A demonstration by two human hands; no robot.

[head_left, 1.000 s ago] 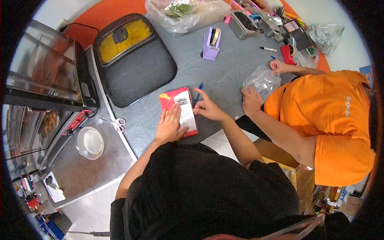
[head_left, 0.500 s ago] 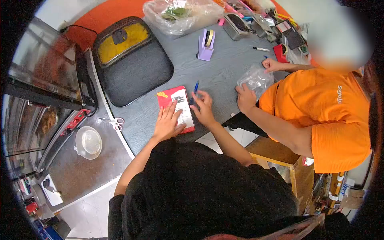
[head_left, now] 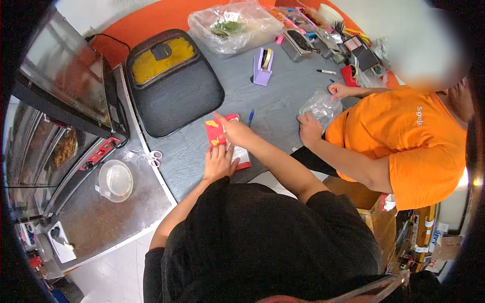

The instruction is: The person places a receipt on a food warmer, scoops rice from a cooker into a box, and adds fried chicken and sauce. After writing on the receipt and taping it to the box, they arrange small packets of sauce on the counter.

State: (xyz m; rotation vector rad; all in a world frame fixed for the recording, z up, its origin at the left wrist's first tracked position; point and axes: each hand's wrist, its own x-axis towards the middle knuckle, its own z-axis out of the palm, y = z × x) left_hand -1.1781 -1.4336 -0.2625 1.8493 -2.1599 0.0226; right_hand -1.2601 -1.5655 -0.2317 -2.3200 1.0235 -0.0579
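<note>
A flat red booklet or packet point(head_left: 212, 135) with yellow print and a white printed area lies on the grey table. My left hand point(head_left: 218, 164) rests open on its near part, fingers stretched out. Across its upper part reaches my right hand point(head_left: 236, 131), with a finger extended past the top left edge. That hand looks open, though some of its fingers are hidden, and it covers much of the white area. A blue pen point(head_left: 251, 117) lies on the table just right of the booklet.
A purple tape dispenser point(head_left: 262, 68), a black lidded tray point(head_left: 177, 101) and a plastic bag point(head_left: 237, 28) stand farther back. To the left are scissors point(head_left: 155, 157) and a clear bowl point(head_left: 117, 181). A co-worker in orange point(head_left: 399, 136) handles a clear bag point(head_left: 322, 107).
My right hand has moved left from beside the pen onto the booklet's upper part. My left hand has slid nearer to me on the booklet. The camera view has shifted slightly.
</note>
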